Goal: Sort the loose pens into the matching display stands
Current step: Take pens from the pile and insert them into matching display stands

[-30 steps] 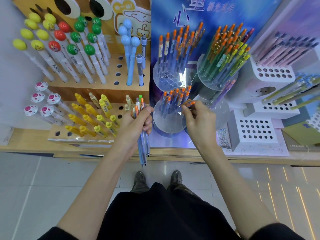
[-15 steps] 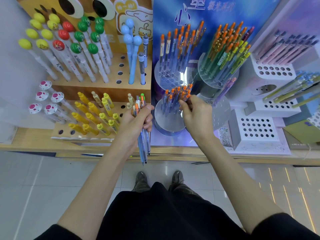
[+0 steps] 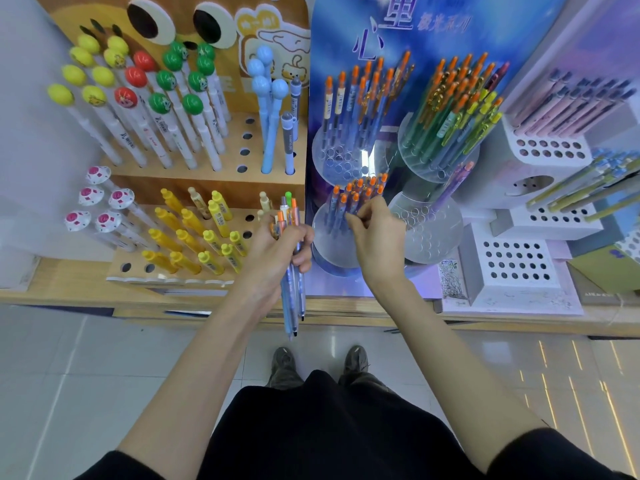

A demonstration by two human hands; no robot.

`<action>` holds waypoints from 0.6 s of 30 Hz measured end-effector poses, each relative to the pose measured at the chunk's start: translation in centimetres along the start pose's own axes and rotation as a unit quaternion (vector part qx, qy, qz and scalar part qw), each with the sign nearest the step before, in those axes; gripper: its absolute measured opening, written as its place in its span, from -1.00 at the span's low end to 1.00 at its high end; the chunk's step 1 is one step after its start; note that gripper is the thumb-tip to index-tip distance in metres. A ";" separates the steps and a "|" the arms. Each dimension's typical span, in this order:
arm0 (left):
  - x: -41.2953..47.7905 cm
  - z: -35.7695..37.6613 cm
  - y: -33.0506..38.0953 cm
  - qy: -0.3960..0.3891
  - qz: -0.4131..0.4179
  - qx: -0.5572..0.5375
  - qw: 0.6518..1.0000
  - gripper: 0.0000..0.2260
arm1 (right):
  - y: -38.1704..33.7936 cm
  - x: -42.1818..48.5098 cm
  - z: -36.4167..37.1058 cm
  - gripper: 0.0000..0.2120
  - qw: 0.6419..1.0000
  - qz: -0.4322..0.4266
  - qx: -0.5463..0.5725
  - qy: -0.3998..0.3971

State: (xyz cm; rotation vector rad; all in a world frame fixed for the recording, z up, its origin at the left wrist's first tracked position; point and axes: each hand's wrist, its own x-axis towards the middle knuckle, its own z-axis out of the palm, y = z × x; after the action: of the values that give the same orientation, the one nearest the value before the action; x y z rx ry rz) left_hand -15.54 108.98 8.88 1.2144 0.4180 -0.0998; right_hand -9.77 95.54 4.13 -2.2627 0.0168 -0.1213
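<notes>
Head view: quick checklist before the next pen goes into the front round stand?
1. Left hand grips the loose pen bundle: ok, fingers wrapped round it.
2. Bundle has a match for the stand's orange-capped pens: ok, orange caps show at its top.
3. Bundle is all one kind: not ok, a green cap shows too and likely belongs in another stand.
4. Right hand free to take a pen: cannot tell, its fingertips are curled among the barrels in the stand.
5. Free hole in the front round stand: cannot tell, the hand covers part of the disc.
</notes>
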 end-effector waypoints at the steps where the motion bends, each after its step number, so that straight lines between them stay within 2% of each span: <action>1: 0.0 0.0 0.0 -0.005 -0.001 -0.008 1.000 -0.87 | 0.1 0.0 -0.2 -0.85 1.000 -0.009 -0.021 -0.015; 4: 0.0 -0.5 -0.2 -0.027 0.028 0.020 0.999 -0.95 | 0.2 -0.4 -1.5 -0.84 0.998 -0.026 -0.028 -0.040; 6: 0.0 -0.6 -0.2 -0.046 0.044 0.046 0.997 -0.97 | -0.8 -0.7 -3.0 -0.82 0.996 -0.011 0.059 -0.061; 9: -0.1 -0.2 0.1 -0.085 0.023 0.043 0.995 -0.84 | -3.2 -0.7 -5.1 -0.77 0.969 0.032 0.214 -0.123; 13: 0.1 0.8 -0.1 -0.100 0.019 0.053 0.993 -0.68 | -5.1 -0.5 -6.0 -0.85 0.935 0.070 0.268 -0.222; 15: 0.1 1.2 -0.5 -0.092 0.018 0.053 0.994 -0.69 | -5.0 -0.7 -6.0 -0.81 0.924 0.088 0.298 -0.224; 18: -0.1 1.8 -0.9 -0.087 0.009 0.038 0.995 -0.64 | -4.1 -1.1 -5.9 -0.77 0.930 0.085 0.300 -0.192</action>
State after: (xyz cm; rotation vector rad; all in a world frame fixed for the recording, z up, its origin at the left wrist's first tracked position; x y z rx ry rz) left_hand -15.42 106.99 8.61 1.2730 0.2528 -0.2073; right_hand -11.53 93.70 11.00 -1.6283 -0.0285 0.3667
